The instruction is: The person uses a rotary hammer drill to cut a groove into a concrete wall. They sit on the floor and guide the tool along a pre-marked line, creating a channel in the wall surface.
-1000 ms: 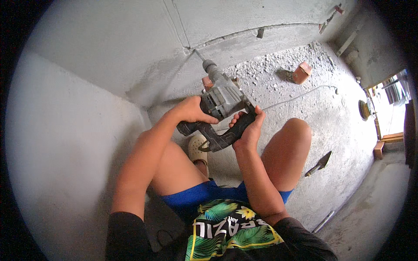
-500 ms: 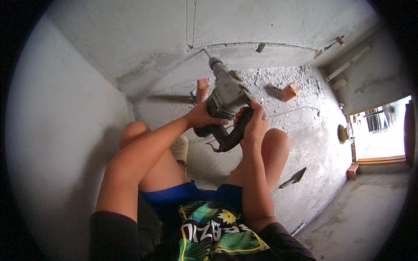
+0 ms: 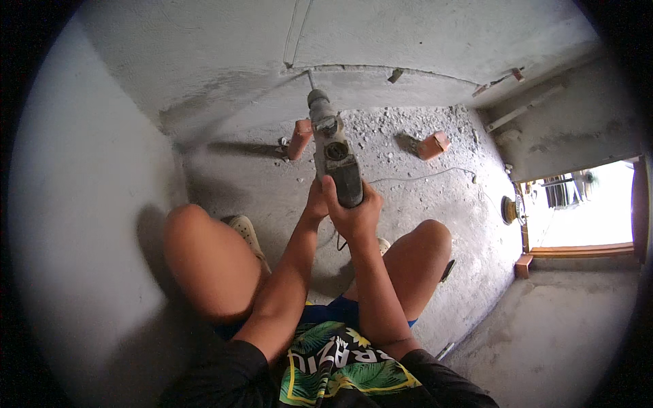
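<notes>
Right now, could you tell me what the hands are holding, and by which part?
Both hands, right hand and left hand, grip a grey hammer drill by its rear handle.

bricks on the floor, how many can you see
2 for sure. One brick stands left of the hammer drill; the other brick lies to its right amid rubble. More may be hidden behind the drill or legs.

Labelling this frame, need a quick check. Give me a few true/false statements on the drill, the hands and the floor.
1. Both hands grip the drill. True: left hand and right hand are at its rear.
2. The bit points at the floor. False: it meets the wall near a groove.
3. Two bricks lie on the floor. True: one brick left of the drill, another to the right.
4. The floor is swept clean. False: rubble is scattered by the wall.
</notes>
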Demonstrator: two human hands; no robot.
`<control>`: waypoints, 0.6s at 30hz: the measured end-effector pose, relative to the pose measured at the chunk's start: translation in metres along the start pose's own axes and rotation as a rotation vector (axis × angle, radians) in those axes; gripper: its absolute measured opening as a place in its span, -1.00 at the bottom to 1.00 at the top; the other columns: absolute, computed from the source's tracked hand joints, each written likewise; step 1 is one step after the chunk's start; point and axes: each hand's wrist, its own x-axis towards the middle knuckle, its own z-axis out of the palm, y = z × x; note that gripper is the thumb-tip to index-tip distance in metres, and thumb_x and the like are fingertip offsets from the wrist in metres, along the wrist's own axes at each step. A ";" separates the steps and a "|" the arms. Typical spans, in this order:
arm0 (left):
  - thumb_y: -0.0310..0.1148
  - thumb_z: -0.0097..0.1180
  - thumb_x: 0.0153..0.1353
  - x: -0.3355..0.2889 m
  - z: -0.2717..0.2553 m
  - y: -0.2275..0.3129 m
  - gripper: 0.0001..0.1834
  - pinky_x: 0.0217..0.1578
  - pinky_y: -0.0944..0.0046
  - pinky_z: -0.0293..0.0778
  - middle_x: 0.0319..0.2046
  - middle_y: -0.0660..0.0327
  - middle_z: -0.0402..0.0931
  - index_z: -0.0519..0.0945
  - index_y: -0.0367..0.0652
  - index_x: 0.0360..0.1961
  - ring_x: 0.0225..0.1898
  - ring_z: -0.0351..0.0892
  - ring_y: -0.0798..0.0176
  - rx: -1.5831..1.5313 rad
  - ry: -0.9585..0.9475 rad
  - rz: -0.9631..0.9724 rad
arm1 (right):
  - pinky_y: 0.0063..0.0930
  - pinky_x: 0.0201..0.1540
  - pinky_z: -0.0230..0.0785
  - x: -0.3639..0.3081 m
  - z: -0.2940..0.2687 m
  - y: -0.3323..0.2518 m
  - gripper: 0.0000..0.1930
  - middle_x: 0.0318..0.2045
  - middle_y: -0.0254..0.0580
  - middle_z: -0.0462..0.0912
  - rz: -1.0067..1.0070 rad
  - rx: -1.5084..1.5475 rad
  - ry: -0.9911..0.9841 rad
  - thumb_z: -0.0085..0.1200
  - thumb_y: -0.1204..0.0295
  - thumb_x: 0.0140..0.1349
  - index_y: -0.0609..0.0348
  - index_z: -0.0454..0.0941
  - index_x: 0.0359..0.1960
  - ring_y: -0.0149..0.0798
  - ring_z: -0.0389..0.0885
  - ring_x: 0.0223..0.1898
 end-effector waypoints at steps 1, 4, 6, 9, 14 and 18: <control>-0.40 0.28 0.25 0.008 -0.010 -0.003 -0.42 0.06 0.21 0.54 0.10 0.20 0.49 0.36 -0.16 0.26 0.07 0.53 0.30 0.048 -0.024 0.112 | -0.31 -0.32 0.52 0.005 0.010 0.007 -0.59 -0.53 0.05 0.68 -0.013 0.006 0.007 0.39 0.14 0.09 0.32 0.64 -0.38 -0.14 0.74 -0.45; -0.46 0.32 0.20 0.022 -0.041 -0.005 -0.31 0.08 0.19 0.53 0.12 0.19 0.48 0.29 -0.16 0.32 0.09 0.52 0.28 -0.004 0.071 0.043 | -0.34 -0.34 0.51 0.017 0.037 0.025 -0.62 -0.55 0.01 0.67 -0.015 -0.099 0.003 0.38 0.17 0.11 0.31 0.65 -0.36 -0.21 0.72 -0.47; -0.49 0.35 0.16 0.027 -0.053 -0.006 -0.22 0.11 0.18 0.51 0.14 0.19 0.46 0.23 -0.16 0.37 0.11 0.50 0.27 -0.092 0.143 -0.034 | -0.37 -0.34 0.50 0.020 0.046 0.034 -0.67 -0.53 -0.06 0.68 -0.005 -0.040 0.008 0.36 0.23 0.14 0.31 0.64 -0.34 -0.31 0.68 -0.48; -0.51 0.38 0.12 0.032 -0.060 -0.010 -0.12 0.15 0.18 0.47 0.18 0.19 0.43 0.16 -0.17 0.41 0.14 0.48 0.28 -0.121 0.172 0.013 | -0.43 -0.35 0.47 0.021 0.052 0.045 -0.69 -0.54 -0.17 0.67 0.036 0.049 0.034 0.34 0.26 0.17 0.31 0.64 -0.36 -0.43 0.61 -0.47; -0.52 0.39 0.10 0.037 -0.064 -0.008 -0.10 0.16 0.18 0.44 0.21 0.19 0.41 0.15 -0.18 0.42 0.16 0.46 0.28 0.062 0.130 0.075 | -0.51 -0.37 0.42 0.025 0.053 0.049 -0.72 -0.56 -0.35 0.63 0.023 0.024 0.009 0.33 0.27 0.20 0.30 0.64 -0.39 -0.55 0.51 -0.45; -0.49 0.33 0.18 0.045 -0.067 -0.003 -0.19 0.14 0.14 0.48 0.17 0.19 0.44 0.18 -0.17 0.41 0.14 0.48 0.26 -0.129 0.067 0.005 | -0.40 -0.34 0.49 0.034 0.052 0.047 -0.68 -0.52 -0.14 0.68 0.009 0.049 -0.015 0.36 0.24 0.16 0.31 0.62 -0.35 -0.39 0.63 -0.47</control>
